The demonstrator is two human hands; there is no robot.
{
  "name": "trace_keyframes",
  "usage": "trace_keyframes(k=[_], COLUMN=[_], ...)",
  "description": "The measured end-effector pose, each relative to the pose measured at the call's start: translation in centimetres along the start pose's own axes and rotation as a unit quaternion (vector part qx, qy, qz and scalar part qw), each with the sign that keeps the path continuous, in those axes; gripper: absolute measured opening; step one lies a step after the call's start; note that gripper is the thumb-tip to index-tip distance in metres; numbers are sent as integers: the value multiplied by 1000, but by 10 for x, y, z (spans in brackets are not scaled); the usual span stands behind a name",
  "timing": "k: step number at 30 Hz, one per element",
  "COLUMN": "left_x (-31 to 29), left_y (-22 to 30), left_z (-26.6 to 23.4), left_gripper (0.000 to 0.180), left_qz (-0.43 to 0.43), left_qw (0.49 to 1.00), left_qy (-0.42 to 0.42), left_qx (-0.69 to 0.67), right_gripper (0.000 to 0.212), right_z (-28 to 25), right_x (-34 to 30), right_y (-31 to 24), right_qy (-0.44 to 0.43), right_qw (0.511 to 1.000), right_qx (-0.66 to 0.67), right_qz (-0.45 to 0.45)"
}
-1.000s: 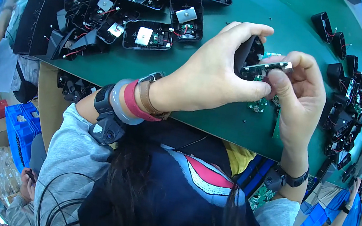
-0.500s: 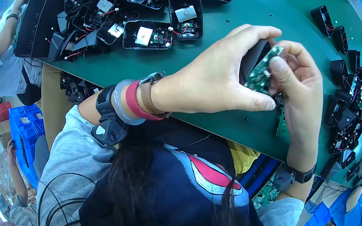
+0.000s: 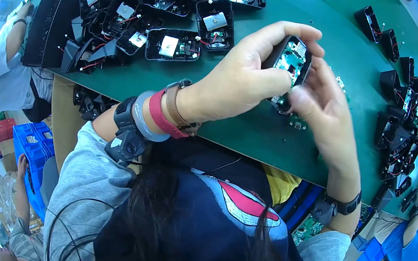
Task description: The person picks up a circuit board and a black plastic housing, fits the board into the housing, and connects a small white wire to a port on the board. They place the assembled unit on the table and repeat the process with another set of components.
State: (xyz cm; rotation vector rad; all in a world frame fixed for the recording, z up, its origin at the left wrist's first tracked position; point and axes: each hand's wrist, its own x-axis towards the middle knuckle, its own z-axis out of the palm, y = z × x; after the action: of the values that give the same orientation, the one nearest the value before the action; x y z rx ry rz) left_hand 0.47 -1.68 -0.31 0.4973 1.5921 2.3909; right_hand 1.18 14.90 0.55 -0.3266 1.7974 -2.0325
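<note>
Over the green table, my left hand point(image 3: 246, 77) grips a small black plastic housing point(image 3: 307, 72), its fingers around the far side and its thumb across the front. A green circuit board point(image 3: 296, 62) with pale parts lies in the housing's open face, and my left thumb presses on it. My right hand point(image 3: 325, 113) closes on the housing's right side. Its fingers curl along that edge, while its thumb, smeared by motion, is at the board's near right corner. Part of the board is hidden by the thumbs.
Several open black housings point(image 3: 174, 36) with metal plates and red wires crowd the table's far left, by a large black box point(image 3: 56, 16). More black housings point(image 3: 401, 127) line the right. Loose circuit boards point(image 3: 298, 124) lie beneath my hands. Another person point(image 3: 6, 59) stands at the left.
The circuit board, earlier tilted in my right fingers beside the housing, now sits in its open face. The housing has turned face up, and my left thumb has moved onto the board.
</note>
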Motion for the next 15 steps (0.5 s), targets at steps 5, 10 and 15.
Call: trace_keyframes(k=[5,10,15], left_x=[1,-13,2], left_y=[1,10,68], left_z=[0,16,16], left_gripper=[67,70,61], left_qz=[3,-19,-39], left_qw=[999,999,921], left_qy=[10,18,-116], left_qx=[39,39,371], right_gripper=[74,69,62], right_z=[4,4,6], right_x=[3,-9,-42], right_y=[0,-2,-20], right_qy=[-36,-43,0], right_qw=[998,995,999], right_qx=[33,71,43], right_qz=[27,62,27])
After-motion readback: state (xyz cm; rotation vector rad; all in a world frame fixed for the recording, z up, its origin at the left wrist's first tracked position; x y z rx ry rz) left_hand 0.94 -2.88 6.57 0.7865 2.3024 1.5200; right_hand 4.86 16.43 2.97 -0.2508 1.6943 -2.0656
